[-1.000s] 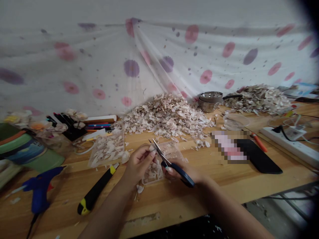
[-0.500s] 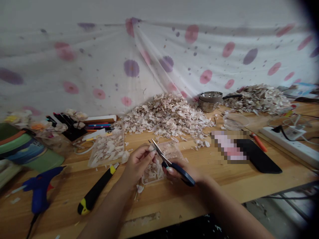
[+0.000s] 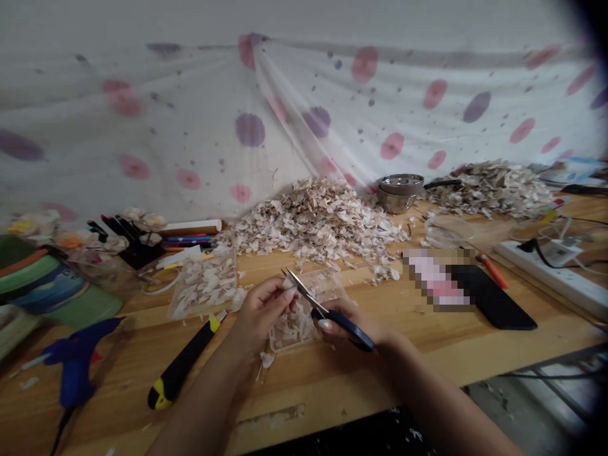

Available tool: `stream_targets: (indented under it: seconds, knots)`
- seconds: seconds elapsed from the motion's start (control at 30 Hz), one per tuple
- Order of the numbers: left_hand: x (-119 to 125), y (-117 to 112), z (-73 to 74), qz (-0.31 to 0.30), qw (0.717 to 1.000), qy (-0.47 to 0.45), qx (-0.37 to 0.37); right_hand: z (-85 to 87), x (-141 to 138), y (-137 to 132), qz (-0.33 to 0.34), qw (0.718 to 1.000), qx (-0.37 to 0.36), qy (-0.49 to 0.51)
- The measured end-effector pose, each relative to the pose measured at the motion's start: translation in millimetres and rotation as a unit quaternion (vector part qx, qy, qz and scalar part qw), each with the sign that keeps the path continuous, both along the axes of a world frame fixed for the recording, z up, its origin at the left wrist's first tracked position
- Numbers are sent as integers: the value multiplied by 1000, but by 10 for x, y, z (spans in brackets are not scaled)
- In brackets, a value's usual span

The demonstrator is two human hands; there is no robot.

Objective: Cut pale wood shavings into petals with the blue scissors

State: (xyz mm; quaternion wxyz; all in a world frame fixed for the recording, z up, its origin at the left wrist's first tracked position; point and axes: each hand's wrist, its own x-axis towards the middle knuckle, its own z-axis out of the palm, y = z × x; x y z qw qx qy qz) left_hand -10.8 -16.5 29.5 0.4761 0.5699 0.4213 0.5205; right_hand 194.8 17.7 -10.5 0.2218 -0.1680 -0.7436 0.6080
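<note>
My right hand point(image 3: 339, 322) grips a pair of scissors point(image 3: 350, 329) with dark blue handles, its metal blades pointing up and left, slightly apart. My left hand point(image 3: 266, 310) pinches a small pale flake point(image 3: 291, 292) right at the blades; much of the flake is hidden by fingers. Both hands are above a clear plastic tray point(image 3: 327, 285) that has pale flakes in it. Left of it stands another clear tray point(image 3: 175, 310) of flakes. A large heap of pale, thin flakes point(image 3: 313, 221) lies behind the hands.
A black-and-yellow utility knife point(image 3: 183, 367) and a blue glue gun point(image 3: 78, 361) lie at left, near a green container point(image 3: 90, 307). A black phone-like slab point(image 3: 498, 301), a power strip point(image 3: 555, 272), metal bowls point(image 3: 399, 193) and a second flake heap point(image 3: 498, 187) are at right.
The scissors and my right hand have shifted very slightly, and the blades sit a touch differently at the flake. My left hand keeps its pinch.
</note>
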Motion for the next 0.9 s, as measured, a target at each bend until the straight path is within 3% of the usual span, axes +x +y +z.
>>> stream_targets:
  seconds: [0.4, 0.9]
  knots:
    - [7, -4, 74, -2, 1000, -1, -22, 65, 18, 4, 5, 1000, -16, -1]
    - [-25, 5, 51, -14, 999, -23, -43, 69, 40, 4, -8, 999, -23, -27]
